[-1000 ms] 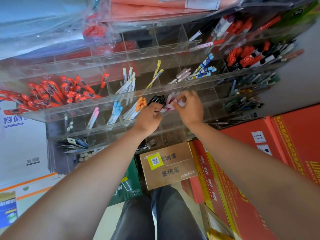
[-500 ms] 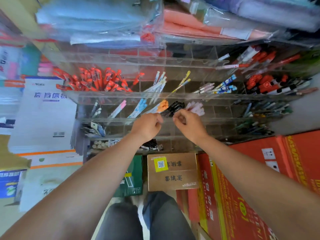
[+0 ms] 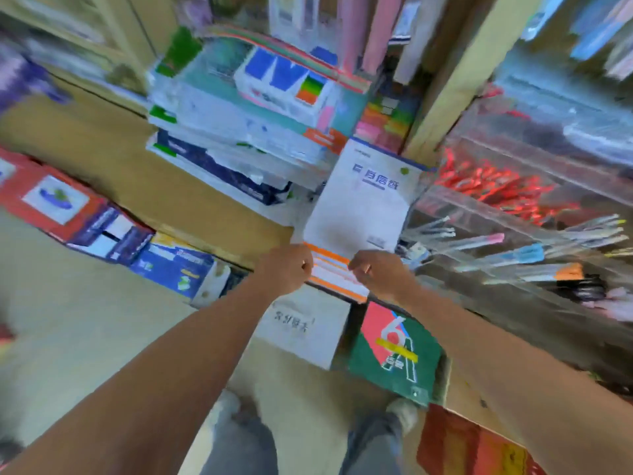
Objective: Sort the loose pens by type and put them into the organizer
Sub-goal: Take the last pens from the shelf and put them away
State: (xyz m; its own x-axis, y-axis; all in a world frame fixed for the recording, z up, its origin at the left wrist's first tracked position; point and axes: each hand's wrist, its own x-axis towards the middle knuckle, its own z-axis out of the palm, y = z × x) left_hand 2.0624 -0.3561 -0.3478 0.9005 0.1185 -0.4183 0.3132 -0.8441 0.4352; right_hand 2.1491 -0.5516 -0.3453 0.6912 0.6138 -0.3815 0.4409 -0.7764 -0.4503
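Centre-left of frame, left hand: fingers curled into a fist, nothing showing out of it; well apart from the pens.
Centre, right hand: fingers curled as well; a pale fleck at the thumb could be a nail or a pen tip, so I cannot tell whether it grips anything.
Right of frame, organizer: clear tiered compartments, already stocked; neither hand touches it.
Upper right tier, red pens: one dense batch lying together.
Tier below, pastel pens: fanned out in groups by cap colour, with pink, blue, then orange.
Right edge, black pens: a small dark cluster just beside the orange caps.
Progress, judged: sorting looks well on, with like beside like wherever the compartments can be read. No loose pens are visible, so what is left cannot be counted.
Hidden, left half: floor boxes and stacked paper packs are smeared by motion blur; a stray pen among them would not show.
Hidden, centre: both palms are turned away from the camera.
Hidden, right: the organizer is cut off by the frame edge, its dividers are lost in glare and its lower tiers are dark.
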